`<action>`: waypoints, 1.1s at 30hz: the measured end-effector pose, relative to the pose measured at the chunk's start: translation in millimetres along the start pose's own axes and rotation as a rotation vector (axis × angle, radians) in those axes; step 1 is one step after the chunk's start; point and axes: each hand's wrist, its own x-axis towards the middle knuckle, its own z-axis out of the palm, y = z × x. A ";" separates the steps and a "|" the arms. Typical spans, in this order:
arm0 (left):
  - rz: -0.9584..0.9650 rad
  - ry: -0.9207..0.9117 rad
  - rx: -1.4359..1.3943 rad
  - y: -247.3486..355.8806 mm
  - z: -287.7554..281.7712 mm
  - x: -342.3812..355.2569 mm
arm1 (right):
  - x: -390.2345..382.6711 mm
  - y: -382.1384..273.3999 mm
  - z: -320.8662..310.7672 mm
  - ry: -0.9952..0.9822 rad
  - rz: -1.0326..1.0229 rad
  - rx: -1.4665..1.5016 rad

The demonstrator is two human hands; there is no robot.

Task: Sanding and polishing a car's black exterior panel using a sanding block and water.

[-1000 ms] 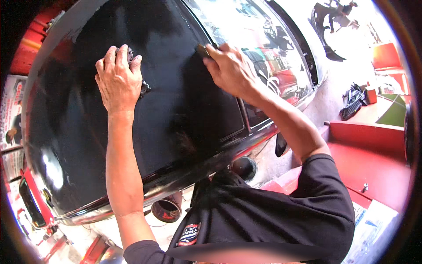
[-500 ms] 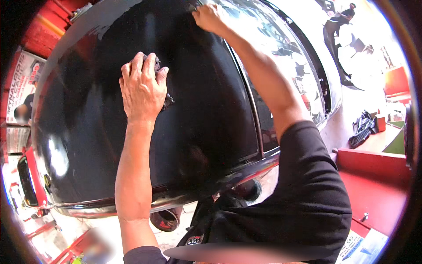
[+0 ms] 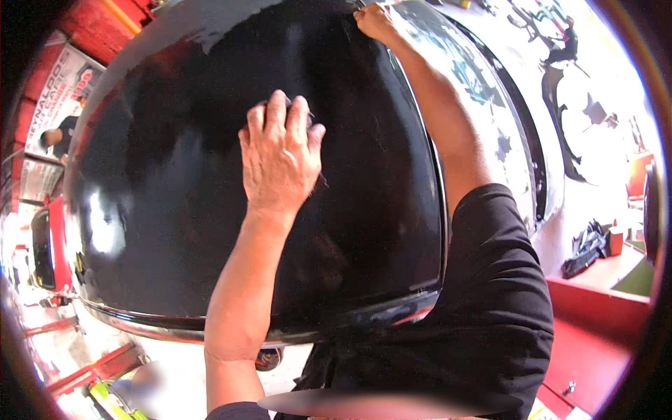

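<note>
Under me spreads the glossy black body panel (image 3: 175, 210) of a car. My left hand (image 3: 280, 154) lies on it near the middle, fingers bent over a dark crumpled cloth (image 3: 323, 180), which shows only in part beside the thumb. My right hand (image 3: 378, 21) reaches to the panel's far right edge at the top, beside the seam along the bright, reflective glass (image 3: 504, 133). Its fingers are curled, and what they hold is too small or hidden to make out.
At lower right is a red cabinet (image 3: 595, 322) with a dark bundle (image 3: 586, 248) above it. Another person (image 3: 64, 136) is by a banner (image 3: 52, 105) at left. A red car (image 3: 56, 245) stands at left, loose dark parts (image 3: 560, 122) at upper right.
My left hand has slid rightward across the panel and slightly down with the cloth. My right hand has moved far up along the seam to the top edge, the arm stretching out.
</note>
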 end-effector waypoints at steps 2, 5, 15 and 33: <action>0.058 0.044 -0.123 27.4 2.4 24.4 | 24.4 93.4 -24.3 -0.116 -0.442 -0.587; 0.049 0.063 -0.071 9.6 10.5 12.0 | -37.4 33.7 -24.9 0.132 -0.145 -0.040; 0.027 0.038 0.018 6.7 0.6 6.1 | -133.3 -26.0 -115.4 0.131 -0.193 0.028; 0.032 0.046 0.026 4.6 5.5 9.0 | -173.5 -47.3 -149.5 -0.034 -0.024 0.042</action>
